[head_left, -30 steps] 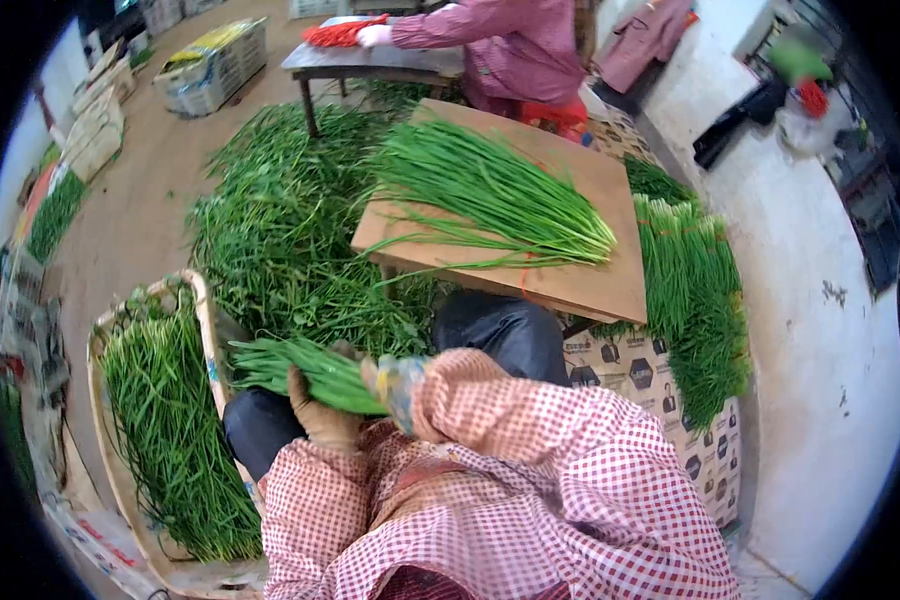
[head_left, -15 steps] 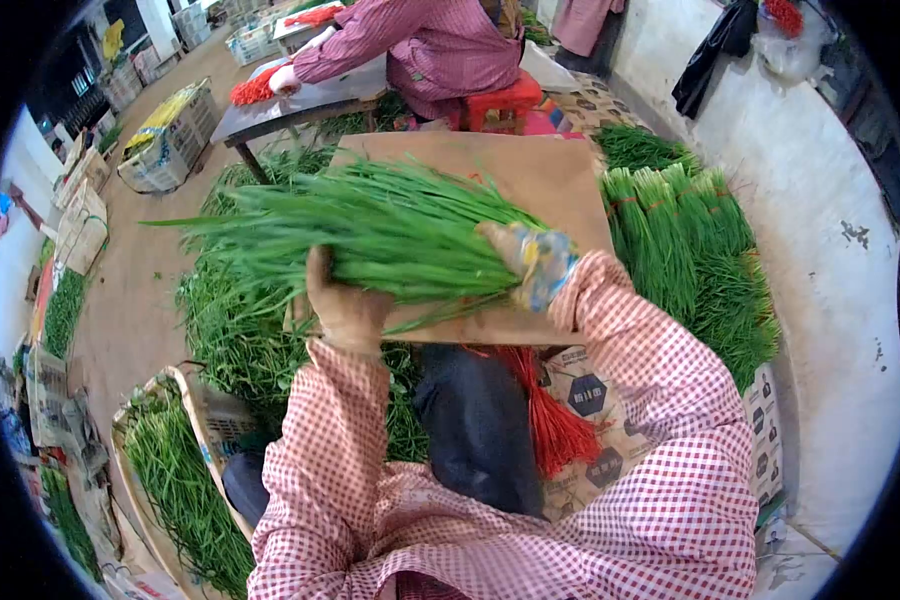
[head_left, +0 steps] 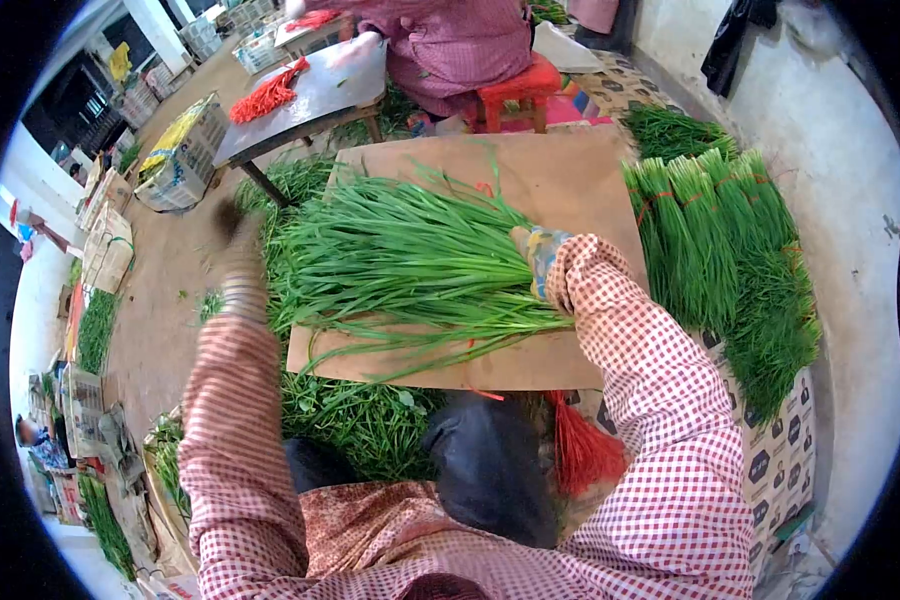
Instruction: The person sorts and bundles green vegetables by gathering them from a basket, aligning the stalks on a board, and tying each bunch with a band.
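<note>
Clearly, the long, flat-leaved green bunch (head_left: 400, 245) lies across the tan rectangular board (head_left: 580, 175), its leaf tips fanned toward the person's left. The right hand (head_left: 533, 258), in a patterned glove, is closed round the gathered stem ends — probably because a grip there keeps the stalks together while the leaves splay freely. The left hand (head_left: 232, 222) is beyond the board's left side, apart from the bunch; it is too blurred to tell how its fingers are set or whether it holds anything. Thin red strands (head_left: 582, 450) hang beside the dark-clad knee (head_left: 490, 470), seemingly placed within easy reach. Red-tied green bundles (head_left: 670, 225) rest to the right — their pale ends aligned, perhaps for neat stacking.
</note>
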`<state>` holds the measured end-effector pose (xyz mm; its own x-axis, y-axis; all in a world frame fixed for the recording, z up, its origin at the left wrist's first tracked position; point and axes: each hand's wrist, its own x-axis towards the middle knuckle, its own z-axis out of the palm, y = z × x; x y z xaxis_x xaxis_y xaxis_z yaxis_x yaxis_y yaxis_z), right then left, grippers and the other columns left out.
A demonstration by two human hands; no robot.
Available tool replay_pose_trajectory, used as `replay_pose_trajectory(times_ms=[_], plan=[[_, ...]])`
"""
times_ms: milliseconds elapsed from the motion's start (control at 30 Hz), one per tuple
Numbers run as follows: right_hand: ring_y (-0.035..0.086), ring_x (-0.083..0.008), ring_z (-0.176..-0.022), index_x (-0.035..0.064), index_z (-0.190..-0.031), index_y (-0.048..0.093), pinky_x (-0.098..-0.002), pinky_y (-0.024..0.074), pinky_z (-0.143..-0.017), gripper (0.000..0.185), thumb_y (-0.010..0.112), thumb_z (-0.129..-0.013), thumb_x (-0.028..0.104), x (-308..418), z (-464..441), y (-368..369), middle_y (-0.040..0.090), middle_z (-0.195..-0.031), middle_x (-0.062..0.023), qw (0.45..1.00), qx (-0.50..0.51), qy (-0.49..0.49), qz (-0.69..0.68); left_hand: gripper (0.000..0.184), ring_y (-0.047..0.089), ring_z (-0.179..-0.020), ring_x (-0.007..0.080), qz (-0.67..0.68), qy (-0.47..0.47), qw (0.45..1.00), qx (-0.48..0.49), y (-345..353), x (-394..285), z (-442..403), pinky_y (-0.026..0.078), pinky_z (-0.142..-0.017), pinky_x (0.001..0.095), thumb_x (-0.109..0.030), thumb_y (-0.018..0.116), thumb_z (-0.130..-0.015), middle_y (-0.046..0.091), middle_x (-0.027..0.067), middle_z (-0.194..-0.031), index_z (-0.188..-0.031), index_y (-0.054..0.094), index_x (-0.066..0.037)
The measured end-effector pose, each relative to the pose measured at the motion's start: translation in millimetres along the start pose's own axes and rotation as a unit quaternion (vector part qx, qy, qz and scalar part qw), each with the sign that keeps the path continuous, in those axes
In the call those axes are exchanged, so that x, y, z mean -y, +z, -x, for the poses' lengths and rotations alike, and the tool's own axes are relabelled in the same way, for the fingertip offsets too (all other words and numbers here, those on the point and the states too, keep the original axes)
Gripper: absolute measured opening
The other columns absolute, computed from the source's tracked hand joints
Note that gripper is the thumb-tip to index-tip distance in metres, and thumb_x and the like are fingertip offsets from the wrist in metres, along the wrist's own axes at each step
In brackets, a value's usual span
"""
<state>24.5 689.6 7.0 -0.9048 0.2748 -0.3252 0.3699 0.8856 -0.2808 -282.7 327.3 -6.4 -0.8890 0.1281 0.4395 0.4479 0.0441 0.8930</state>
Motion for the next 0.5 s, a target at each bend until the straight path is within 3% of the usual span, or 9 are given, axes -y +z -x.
replay_pose_trajectory(times_ms=[67,100,133,200,233,300,333,400,500], plan=[[0.062,-0.033,-0.102,0.0069,-0.127,0.045,-0.0413,0.0521,-0.083,0.053,0.067,-0.079,0.015,-3.2,0.3,0.8,0.061,-0.113,-0.0184,1.0,0.006,0.004,-0.004,0.058,0.054,-0.115,0.0196,-0.131,0.153,0.955,0.217,122.1,-113.0,97.8,0.042,-0.099,0.0343,-0.014,0.076,-0.078,0.059,0.0098,-0.124,-0.129,0.052,-0.003],[0.063,-0.033,-0.101,0.0069,-0.126,0.046,-0.0411,0.0521,-0.082,0.053,0.068,-0.079,0.015,-5.2,0.2,1.5,0.062,-0.111,-0.0181,1.0,0.013,0.004,-0.006,0.058,0.055,-0.116,0.0223,-0.135,0.196,0.918,0.318,150.0,-134.3,121.9,0.044,-0.099,0.0354,-0.015,0.077,-0.077,0.06,0.0123,-0.123,-0.128,0.052,-0.004],[0.063,-0.0331,-0.1,0.0069,-0.126,0.046,-0.041,0.0521,-0.081,0.053,0.068,-0.078,0.015,-6.1,-0.6,2.3,0.063,-0.11,-0.0178,1.0,0.018,0.005,-0.01,0.047,0.062,-0.105,0.0256,-0.149,0.301,0.878,0.34,169.4,-131.7,137.2,0.048,-0.09,0.0375,-0.019,0.077,-0.077,0.065,0.0133,-0.11,-0.118,0.058,-0.004],[0.064,-0.0331,-0.099,0.0069,-0.124,0.047,-0.0406,0.0522,-0.08,0.053,0.069,-0.077,0.015,-7.0,-2.3,-0.2,0.064,-0.107,-0.0172,0.999,0.029,0.005,-0.018,0.035,0.066,-0.085,0.027,-0.256,0.293,0.827,0.405,180.4,-125.1,162.7,0.052,-0.076,0.0372,-0.02,0.076,-0.076,0.067,0.0126,-0.089,-0.105,0.063,-0.005],[0.064,-0.0332,-0.098,0.0069,-0.124,0.047,-0.0405,0.0522,-0.079,0.053,0.069,-0.076,0.015,-6.9,-4.0,-2.2,0.065,-0.106,-0.0168,0.999,0.036,0.003,-0.021,0.035,0.066,-0.085,0.027,-0.264,0.293,0.824,0.407,175.3,-118.5,173.4,0.052,-0.076,0.0372,-0.02,0.076,-0.076,0.067,0.0126,-0.089,-0.105,0.063,-0.005],[0.064,-0.0325,-0.096,0.0075,-0.123,0.048,-0.0402,0.0522,-0.079,0.054,0.071,-0.075,0.016,-5.6,-7.7,-8.8,0.065,-0.105,-0.0162,0.996,0.086,-0.005,0.037,0.028,0.066,-0.066,0.0255,-0.264,0.206,0.871,0.36,162.2,-110.2,198.4,0.052,-0.062,0.0365,-0.02,0.075,-0.075,0.066,0.0113,-0.074,-0.097,0.065,-0.006],[0.064,-0.0318,-0.096,0.008,-0.123,0.048,-0.0402,0.0521,-0.079,0.055,0.072,-0.074,0.018,-7.0,-13.2,-13.8,0.065,-0.105,-0.0159,0.989,0.116,-0.015,0.086,0.028,0.066,-0.066,0.0255,-0.269,0.206,0.868,0.363,159.8,-109.0,205.6,0.052,-0.062,0.0365,-0.02,0.075,-0.075,0.066,0.0113,-0.074,-0.097,0.065,-0.006],[0.064,-0.0316,-0.096,0.0081,-0.124,0.048,-0.0404,0.0521,-0.079,0.058,0.073,-0.073,0.019,-9.4,-18.7,-19.4,0.065,-0.106,-0.016,0.986,0.13,-0.018,0.098,0.028,0.065,-0.061,0.0248,-0.278,0.045,0.902,0.327,162.3,-108.5,215.8,0.052,-0.058,0.0351,-0.021,0.074,-0.076,0.065,0.0122,-0.072,-0.098,0.065,-0.005],[0.064,-0.0313,-0.097,0.0084,-0.126,0.047,-0.0408,0.052,-0.079,0.062,0.074,-0.072,0.02,-12.8,-22.1,-20.4,0.065,-0.108,-0.0162,0.988,0.13,-0.015,0.086,0.035,0.066,-0.067,0.0289,-0.302,0.066,0.896,0.32,184.5,-102.8,218.5,0.053,-0.063,0.0382,-0.031,0.071,-0.08,0.067,0.0152,-0.076,-0.102,0.065,-0.004]])
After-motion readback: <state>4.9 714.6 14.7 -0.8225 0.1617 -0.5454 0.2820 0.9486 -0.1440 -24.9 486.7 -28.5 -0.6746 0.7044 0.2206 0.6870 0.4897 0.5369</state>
